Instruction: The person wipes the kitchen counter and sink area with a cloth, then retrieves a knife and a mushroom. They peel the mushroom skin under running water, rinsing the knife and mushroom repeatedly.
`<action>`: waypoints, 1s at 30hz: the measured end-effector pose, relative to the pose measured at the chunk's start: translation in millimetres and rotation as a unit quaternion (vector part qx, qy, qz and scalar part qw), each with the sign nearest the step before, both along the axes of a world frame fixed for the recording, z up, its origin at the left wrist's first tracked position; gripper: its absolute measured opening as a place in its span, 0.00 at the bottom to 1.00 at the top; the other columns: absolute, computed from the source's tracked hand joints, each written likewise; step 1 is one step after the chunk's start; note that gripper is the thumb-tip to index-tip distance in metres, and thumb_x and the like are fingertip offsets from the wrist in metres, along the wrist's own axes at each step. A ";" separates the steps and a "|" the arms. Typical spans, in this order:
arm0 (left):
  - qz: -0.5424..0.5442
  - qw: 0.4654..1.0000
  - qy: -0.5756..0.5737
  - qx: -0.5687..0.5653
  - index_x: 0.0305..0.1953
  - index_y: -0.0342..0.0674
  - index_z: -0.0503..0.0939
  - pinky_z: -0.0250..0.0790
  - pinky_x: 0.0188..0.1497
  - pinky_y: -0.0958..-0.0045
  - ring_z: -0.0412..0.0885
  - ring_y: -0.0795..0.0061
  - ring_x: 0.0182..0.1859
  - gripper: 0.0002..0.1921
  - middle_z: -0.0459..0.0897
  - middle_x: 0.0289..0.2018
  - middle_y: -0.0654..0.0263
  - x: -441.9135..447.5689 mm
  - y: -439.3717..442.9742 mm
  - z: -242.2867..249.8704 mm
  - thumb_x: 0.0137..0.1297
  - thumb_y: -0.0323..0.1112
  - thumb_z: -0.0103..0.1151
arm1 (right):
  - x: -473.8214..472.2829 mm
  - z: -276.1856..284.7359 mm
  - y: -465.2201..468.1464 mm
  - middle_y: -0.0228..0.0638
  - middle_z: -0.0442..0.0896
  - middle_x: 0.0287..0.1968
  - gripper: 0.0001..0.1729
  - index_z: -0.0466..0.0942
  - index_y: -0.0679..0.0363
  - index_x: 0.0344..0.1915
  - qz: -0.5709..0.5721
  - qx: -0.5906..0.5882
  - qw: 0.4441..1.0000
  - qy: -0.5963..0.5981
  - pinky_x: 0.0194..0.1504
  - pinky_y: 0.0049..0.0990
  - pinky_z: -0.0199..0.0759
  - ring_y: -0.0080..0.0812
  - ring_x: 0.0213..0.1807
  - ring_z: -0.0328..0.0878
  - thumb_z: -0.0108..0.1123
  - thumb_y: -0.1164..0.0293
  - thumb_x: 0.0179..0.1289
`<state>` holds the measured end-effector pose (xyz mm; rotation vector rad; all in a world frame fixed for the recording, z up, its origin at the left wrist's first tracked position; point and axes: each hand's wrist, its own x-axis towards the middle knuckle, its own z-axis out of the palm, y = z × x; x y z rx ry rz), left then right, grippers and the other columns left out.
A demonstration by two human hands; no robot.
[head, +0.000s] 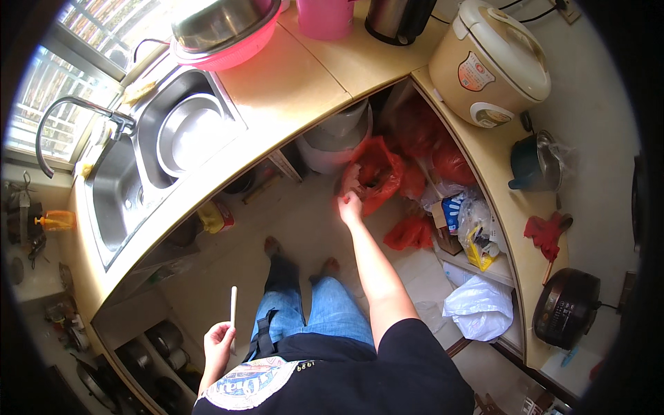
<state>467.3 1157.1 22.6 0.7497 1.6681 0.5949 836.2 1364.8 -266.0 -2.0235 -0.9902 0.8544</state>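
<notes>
My left hand (218, 342) is low in the view, in front of my left hip. Between its thumb and fingers it pinches a slim pale stick (234, 306) that points away from me. With my right arm stretched forward, my right hand (350, 207) has its fingers curled at the near rim of a red plastic bag (381, 166). The bag stands with its mouth gaping on the floor under the counter corner. Something pale, perhaps a wrapper (354, 179), shows inside it by my fingers. The bag's bottom is dark and hard to make out.
The curved counter (290, 78) arcs around me. A double sink (119, 192) holds a metal basin (192, 135). A rice cooker (482, 67) stands at right. Below it are a crumpled red bag (410, 232), a shelf of packets (467, 218) and a white bag (480, 308).
</notes>
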 end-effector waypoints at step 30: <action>-0.006 1.000 -0.010 -0.002 0.38 0.34 0.77 0.68 0.40 0.83 0.75 0.85 0.33 0.05 0.80 0.30 0.70 -20.6 14.1 -2.3 0.61 0.26 0.56 | -4.3 -21.4 -30.4 0.50 0.77 0.45 0.28 0.69 0.67 0.49 -0.031 -0.053 0.995 0.077 0.50 0.35 0.67 0.45 0.49 0.74 0.64 0.66 0.49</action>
